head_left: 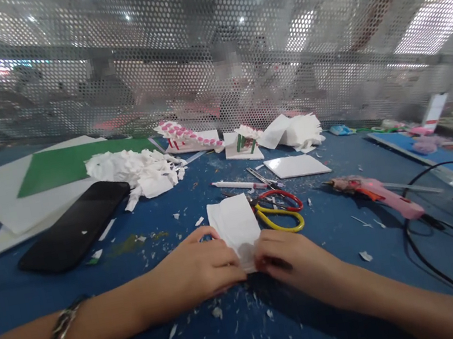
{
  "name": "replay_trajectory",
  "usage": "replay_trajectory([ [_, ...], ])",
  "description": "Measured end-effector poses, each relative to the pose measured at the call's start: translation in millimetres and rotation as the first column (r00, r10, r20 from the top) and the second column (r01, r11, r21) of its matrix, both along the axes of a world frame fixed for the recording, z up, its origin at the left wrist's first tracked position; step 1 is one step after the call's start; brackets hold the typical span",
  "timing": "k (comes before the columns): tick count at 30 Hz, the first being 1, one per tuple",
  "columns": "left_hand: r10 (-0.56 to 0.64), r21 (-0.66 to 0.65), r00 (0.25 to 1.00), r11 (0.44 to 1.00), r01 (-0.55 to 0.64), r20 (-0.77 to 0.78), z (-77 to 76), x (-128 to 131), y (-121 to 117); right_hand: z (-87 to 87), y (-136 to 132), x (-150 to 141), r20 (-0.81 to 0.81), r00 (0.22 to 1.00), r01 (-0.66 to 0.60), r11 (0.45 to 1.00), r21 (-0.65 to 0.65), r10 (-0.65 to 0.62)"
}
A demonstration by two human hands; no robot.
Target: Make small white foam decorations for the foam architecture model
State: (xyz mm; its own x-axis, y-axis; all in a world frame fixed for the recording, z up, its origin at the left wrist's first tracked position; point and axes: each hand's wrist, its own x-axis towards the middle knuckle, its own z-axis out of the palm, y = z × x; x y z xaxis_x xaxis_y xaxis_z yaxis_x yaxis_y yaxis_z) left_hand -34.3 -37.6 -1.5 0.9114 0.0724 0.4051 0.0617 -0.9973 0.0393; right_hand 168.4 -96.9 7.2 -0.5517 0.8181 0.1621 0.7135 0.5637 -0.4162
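Both hands grip a small sheet of white paper (235,220) near the middle of the blue table. My left hand (202,267) has its fingers closed on the paper's lower left edge. Opposite it, my right hand (291,251) pinches the lower right edge with curled fingers. The paper's bottom edge looks folded or curved between them. Just beyond my right hand lie scissors (282,223) with one yellow and one red handle loop, their blades partly hidden by the paper. A white pen (240,184) and metal tweezers (259,175) rest behind the paper.
A black phone (77,228), white paper scraps (134,171) and a green sheet (51,170) lie left. Small paper models (188,138) stand at the back below a perforated metal screen (168,39). A pink glue gun (375,196) and black cable (416,253) lie right.
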Motion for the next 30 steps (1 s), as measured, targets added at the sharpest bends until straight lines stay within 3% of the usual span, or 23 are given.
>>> replay_trajectory([
  [10, -0.037, -0.051, 0.997, 0.998, 0.034, -0.061, 11.8, -2.2, 5.8, 3.8, -4.3, 3.3, 0.061, 0.998, -0.029, 0.999, -0.031, 0.031],
  [18, -0.033, -0.076, 0.99, 0.997, 0.023, -0.137, 17.2, -1.5, 5.7, 2.9, -3.2, 4.4, 0.009, 0.999, -0.042, 0.999, -0.013, 0.042],
  [22, 0.072, -0.073, 0.976, 0.993, -0.089, -0.207, 26.8, -1.4, -5.7, 0.5, 1.0, 5.6, -0.022, 0.999, -0.046, 0.998, -0.051, 0.045],
  [26, 0.276, -0.01, 0.912, 0.956, -0.293, -0.303, 35.3, 3.7, -24.6, 2.5, 2.6, 6.3, 0.002, 0.997, -0.076, 0.996, -0.057, 0.076],
  [30, 0.325, 0.154, 0.896, 0.944, -0.291, -0.301, 30.8, 11.9, -28.6, 1.8, 3.0, 9.4, 0.029, 0.993, -0.115, 0.993, -0.01, 0.115],
])
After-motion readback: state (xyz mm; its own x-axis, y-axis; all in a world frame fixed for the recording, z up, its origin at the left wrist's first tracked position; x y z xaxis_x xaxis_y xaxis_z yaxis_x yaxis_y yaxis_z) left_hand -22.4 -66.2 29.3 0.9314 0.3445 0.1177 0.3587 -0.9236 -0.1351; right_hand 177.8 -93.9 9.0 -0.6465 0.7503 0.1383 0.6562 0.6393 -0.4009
